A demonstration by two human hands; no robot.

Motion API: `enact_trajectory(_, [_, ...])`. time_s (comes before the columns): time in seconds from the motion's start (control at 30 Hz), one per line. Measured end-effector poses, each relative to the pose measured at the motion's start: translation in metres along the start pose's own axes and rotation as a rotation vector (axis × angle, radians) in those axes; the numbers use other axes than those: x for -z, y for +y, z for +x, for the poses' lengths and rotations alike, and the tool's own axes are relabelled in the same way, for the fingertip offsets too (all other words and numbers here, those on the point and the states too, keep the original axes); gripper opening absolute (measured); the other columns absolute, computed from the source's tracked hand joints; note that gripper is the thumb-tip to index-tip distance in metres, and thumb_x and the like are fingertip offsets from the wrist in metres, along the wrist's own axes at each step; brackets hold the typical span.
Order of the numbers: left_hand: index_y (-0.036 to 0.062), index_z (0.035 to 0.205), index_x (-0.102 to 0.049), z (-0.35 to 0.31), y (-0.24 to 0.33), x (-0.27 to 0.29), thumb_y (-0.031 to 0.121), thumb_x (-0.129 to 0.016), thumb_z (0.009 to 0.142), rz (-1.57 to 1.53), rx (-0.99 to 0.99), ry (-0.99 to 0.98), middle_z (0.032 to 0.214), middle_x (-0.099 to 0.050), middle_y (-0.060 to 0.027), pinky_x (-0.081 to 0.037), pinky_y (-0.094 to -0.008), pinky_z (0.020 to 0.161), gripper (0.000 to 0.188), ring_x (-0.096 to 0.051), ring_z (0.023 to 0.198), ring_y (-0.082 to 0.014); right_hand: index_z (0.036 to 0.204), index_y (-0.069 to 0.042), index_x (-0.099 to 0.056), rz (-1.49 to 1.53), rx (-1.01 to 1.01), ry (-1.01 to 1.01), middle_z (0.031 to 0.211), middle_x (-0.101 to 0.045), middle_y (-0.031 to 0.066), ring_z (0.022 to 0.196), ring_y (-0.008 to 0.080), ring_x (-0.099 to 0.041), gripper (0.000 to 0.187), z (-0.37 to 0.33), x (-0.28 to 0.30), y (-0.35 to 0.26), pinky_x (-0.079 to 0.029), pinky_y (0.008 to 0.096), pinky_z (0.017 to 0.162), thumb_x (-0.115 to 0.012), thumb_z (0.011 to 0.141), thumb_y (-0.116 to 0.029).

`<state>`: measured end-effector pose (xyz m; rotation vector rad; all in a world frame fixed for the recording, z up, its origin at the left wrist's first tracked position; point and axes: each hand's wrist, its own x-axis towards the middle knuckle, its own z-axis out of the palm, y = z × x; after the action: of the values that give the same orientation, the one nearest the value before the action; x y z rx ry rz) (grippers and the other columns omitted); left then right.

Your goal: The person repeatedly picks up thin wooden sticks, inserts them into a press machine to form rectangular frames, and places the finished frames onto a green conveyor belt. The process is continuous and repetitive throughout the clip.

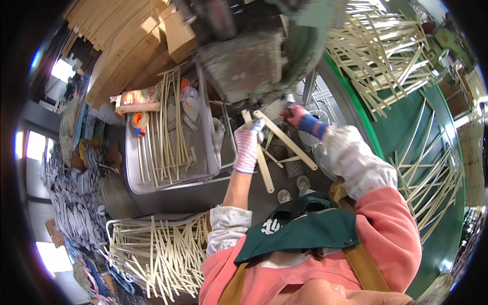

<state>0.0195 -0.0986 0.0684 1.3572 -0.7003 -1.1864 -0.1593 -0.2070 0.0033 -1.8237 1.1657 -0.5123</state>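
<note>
Head view: gloved left hand (247, 145) grips wooden stick (258, 152), right hand (295, 116) pinches second stick (286, 140) beside machine (249, 61); fingers risk catching there.

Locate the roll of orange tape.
In the head view, the roll of orange tape lies left of the left hand, at the grey tray's far left corner.

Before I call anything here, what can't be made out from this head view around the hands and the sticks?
- Head view: far ends of the two pale sticks vanish under the machine body.
- Right hand: fingertips lost against the machine, grip unclear.
- Left hand: glove hides the finger positions.
- Stick pile: lower edge blurs into the fisheye rim.
</note>
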Motion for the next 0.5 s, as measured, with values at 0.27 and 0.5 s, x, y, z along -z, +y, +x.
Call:
enact_trajectory(0.27, [0.0039, 0.078, -0.066, -0.002, 0.005, -0.008, 0.015, -0.068, 0.081, 0.013, 0.021, 0.085, 0.053, -0.055, -0.0003, -0.036, -0.0214, 0.04, 0.011, -0.047, 0.041, -0.0081, 0.074, -0.011, -0.069, -0.724, 0.283, 0.083, 0.076, -0.067, 0.0111, 0.071, 0.0286, -0.065, 0.017, 0.154, -0.109, 0.099, -0.052, 0.04, 0.061, -0.054, 0.074, -0.018])
enact_trajectory(0.5, [0.0043, 0.076, -0.063, -0.007, -0.003, 0.0, 0.022, -0.067, 0.083, 0.108, 0.067, 0.001, 0.051, -0.052, -0.0013, -0.032, -0.0222, 0.035, 0.02, -0.046, 0.04, -0.0087, 0.079, -0.009, -0.069, -0.615, 0.251, 0.166, 0.081, -0.067, 0.0136, 0.074, 0.0308, -0.065, 0.019, 0.151, -0.112, 0.101, -0.052, 0.0413, 0.063, -0.051, 0.077, -0.017])
